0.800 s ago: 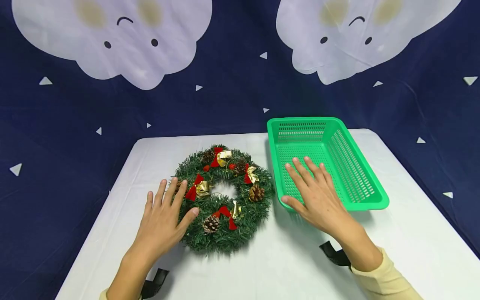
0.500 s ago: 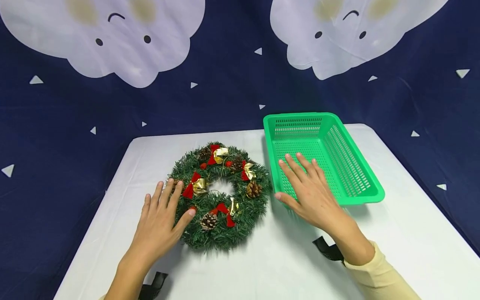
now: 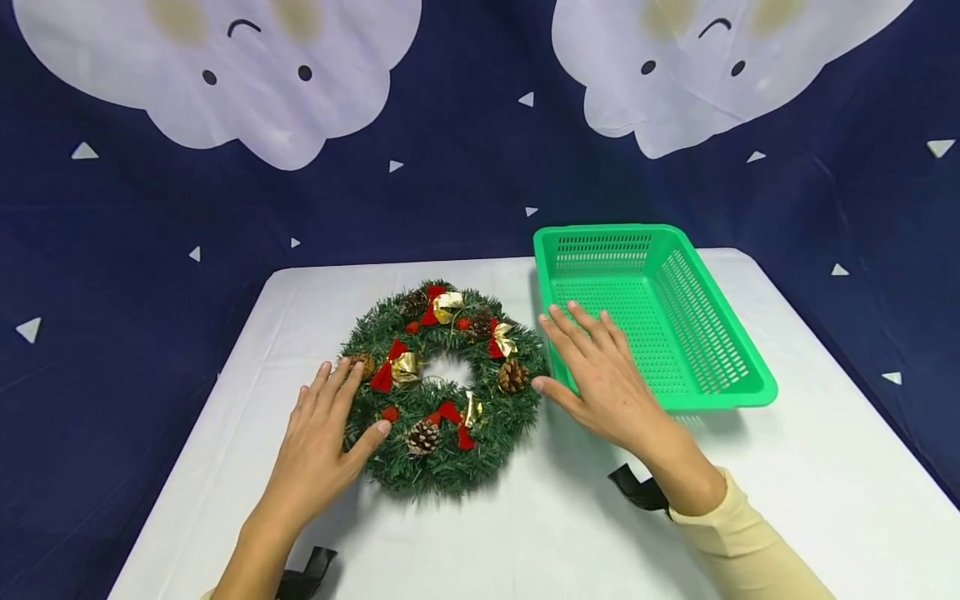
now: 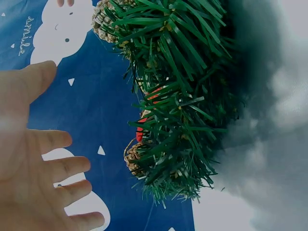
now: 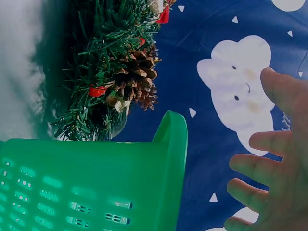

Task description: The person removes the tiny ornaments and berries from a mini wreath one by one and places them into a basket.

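A green Christmas wreath with red and gold bows, pinecones and red berries lies flat on the white table. My left hand, fingers spread, hovers at the wreath's left edge; in the left wrist view a gap shows between that hand and the wreath. To the right of the wreath is a green plastic basket with slotted walls and nothing inside. My right hand hangs above the basket's near left corner, fingers extended. The right wrist view shows that hand apart from the basket.
The white-covered table ends at a dark blue backdrop printed with clouds and small triangles. Black straps hang below both wrists. The basket stands near the table's back right, close beside the wreath.
My right hand has moved left over the basket, toward the wreath's right side. The left hand stays almost in place by the wreath. The wreath and basket have not moved on the table.
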Tool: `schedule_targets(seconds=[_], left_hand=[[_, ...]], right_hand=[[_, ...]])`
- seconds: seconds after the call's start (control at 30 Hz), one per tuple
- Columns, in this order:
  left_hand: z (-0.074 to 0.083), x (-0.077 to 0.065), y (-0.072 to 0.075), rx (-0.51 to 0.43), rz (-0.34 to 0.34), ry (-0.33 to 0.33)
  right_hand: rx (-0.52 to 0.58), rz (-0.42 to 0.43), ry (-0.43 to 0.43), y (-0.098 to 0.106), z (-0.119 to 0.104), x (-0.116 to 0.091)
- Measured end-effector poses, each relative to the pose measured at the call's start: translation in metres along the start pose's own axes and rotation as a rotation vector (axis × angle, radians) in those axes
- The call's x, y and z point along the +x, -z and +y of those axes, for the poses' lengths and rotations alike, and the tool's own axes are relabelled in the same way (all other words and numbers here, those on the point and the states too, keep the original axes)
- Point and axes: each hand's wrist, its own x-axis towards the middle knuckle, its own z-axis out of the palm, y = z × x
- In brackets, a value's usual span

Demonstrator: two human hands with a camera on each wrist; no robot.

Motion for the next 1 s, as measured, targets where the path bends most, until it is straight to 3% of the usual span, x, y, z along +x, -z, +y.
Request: schedule_targets(seconds=[0.17,0.6,1.0], left_hand=[[0.001,0.001,-0.001,-0.019,0.037,-0.015],[0.002,-0.002,-0.005,-0.029,0.035,-0.012],[-0.001,-0.009,-0.007,-0.132,0.018,0.022]], right_hand=[[0.012,0.019,0.009,-0.001,0.001,-0.001],[0.043,0.023,0.074,-0.002,-0.010,0.009],[0.177,-0.037,0.109,-0.014,-0.035,0.016]])
